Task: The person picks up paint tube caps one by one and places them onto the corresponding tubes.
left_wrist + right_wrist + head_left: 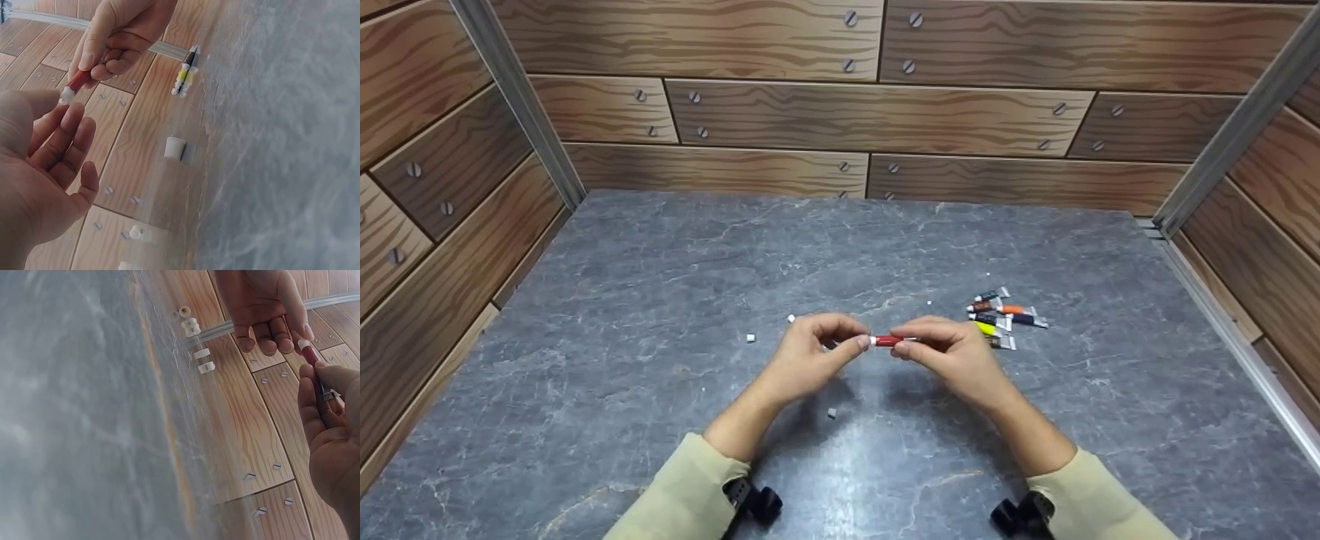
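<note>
A small red paint tube point(887, 340) with a white cap point(66, 95) is held level between both hands above the table. My right hand point(956, 356) grips the tube's body, thumb on one side and fingers on the other, and its flat metal end point(332, 394) shows by the palm. At the cap end, my left hand point(810, 356) pinches with thumb and forefinger; its other fingers are loosely bent. To the right of the right hand lie several paint tubes, among them an orange tube point(1014, 309) and a yellow tube point(985, 328).
Small white caps lie loose on the grey marbled table point(660, 270): one cap point(750, 338) left of the left hand, another cap point(791, 319) behind it, and a grey-looking cap point(832, 413) nearer the front. Wood-patterned walls point(780, 112) enclose the back and sides.
</note>
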`<state>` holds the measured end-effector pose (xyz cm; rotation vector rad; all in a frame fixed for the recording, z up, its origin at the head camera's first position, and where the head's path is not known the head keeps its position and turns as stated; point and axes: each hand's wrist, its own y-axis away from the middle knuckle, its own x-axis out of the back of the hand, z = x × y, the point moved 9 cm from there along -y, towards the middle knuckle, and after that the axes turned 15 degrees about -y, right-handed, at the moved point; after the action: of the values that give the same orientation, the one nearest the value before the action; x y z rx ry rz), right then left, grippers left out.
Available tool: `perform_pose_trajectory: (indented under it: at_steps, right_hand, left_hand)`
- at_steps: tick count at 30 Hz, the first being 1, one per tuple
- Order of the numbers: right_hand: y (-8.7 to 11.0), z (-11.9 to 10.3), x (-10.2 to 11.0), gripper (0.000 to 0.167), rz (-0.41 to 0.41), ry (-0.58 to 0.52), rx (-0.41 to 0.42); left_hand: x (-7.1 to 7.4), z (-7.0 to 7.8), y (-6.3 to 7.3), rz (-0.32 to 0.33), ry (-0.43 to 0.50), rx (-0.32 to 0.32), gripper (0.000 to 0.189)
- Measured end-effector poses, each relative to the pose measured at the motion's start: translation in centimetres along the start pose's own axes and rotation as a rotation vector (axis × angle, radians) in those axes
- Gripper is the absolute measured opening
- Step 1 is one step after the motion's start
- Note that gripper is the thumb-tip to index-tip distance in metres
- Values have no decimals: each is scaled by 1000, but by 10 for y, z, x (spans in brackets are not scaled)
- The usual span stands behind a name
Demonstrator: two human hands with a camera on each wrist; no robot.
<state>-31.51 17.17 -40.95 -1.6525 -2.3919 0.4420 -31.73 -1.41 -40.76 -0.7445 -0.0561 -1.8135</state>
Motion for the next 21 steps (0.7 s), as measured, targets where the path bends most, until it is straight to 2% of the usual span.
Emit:
perform_pose_trajectory:
  at_steps: [9,21]
  right_hand:
    - [0,0,-4,23,-41,-83,15]
    - [0,0,-3,20,-32,-32,8]
  left_hand:
    - [0,3,1,-5,3,-14,10]
    - [0,3,0,9,-10,-26,7]
